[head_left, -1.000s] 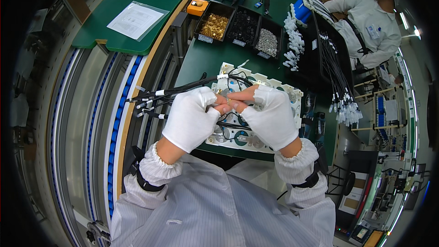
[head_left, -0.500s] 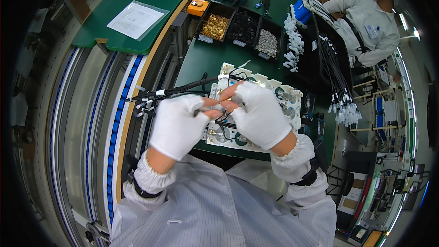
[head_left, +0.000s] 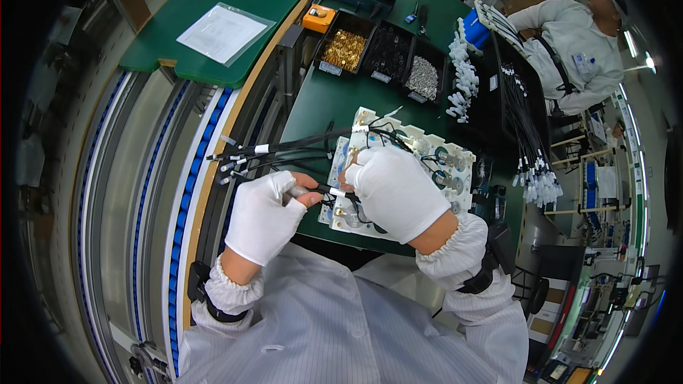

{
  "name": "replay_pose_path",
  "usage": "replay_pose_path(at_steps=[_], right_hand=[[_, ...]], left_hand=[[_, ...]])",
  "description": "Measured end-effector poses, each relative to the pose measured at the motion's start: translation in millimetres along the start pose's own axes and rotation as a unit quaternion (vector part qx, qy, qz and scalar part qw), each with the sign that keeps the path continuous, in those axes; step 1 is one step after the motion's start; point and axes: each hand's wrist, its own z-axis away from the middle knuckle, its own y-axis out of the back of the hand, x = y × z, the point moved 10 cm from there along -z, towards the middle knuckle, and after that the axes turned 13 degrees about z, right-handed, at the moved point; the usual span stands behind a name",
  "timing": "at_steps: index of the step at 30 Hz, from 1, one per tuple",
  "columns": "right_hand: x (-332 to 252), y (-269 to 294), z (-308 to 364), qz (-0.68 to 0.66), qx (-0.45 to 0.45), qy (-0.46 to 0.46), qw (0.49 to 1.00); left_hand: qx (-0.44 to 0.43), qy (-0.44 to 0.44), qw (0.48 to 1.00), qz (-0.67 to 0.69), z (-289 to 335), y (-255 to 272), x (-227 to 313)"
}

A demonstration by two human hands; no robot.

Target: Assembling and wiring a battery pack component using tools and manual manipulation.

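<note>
A black cable (head_left: 326, 188) with a white sleeve runs between my hands, over the near left part of a white plastic housing (head_left: 361, 119). My left hand (head_left: 265, 217), in a white glove with bare fingertips, pinches the cable's left end, where something pale shows in the fingers. Gloved the same way, my right hand (head_left: 400, 193) is closed round the cable above the housing; its palm side is hidden. Further black cables (head_left: 299, 146) leave the housing's far left side and hang past the table edge, white connectors at their ends.
Behind the housing stand black bins of brass-coloured parts (head_left: 346, 50), black parts (head_left: 388, 48) and silvery parts (head_left: 423, 78). White connectors (head_left: 462, 78) lie beside a black bin with hanging cables (head_left: 523, 135). A roller conveyor (head_left: 186, 192) runs at left. A co-worker (head_left: 576, 50) stands at far right.
My hands have moved apart, the left one towards the left and nearer me, with the white-sleeved cable now stretched between them. The whole view has shifted slightly.
</note>
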Motion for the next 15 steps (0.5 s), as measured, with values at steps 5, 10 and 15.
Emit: replay_pose_path(at_steps=[5,10,15], right_hand=[[-9.8,-4.7,9.3,-0.011,-0.034,0.018,0.999],[-4.1,-13.8,11.8,-0.088,-0.033,-0.015,0.995],[-2.7,-12.6,11.0,-0.038,-0.016,-0.031,0.999]], left_hand=[[-0.005,-0.056,0.998,-0.033,-2.9,-0.8,1.6],[0.045,0.018,0.997,0.057,2.0,4.9,-20.6],[0.068,-0.100,0.992,0.016,-3.0,3.8,-3.1]])
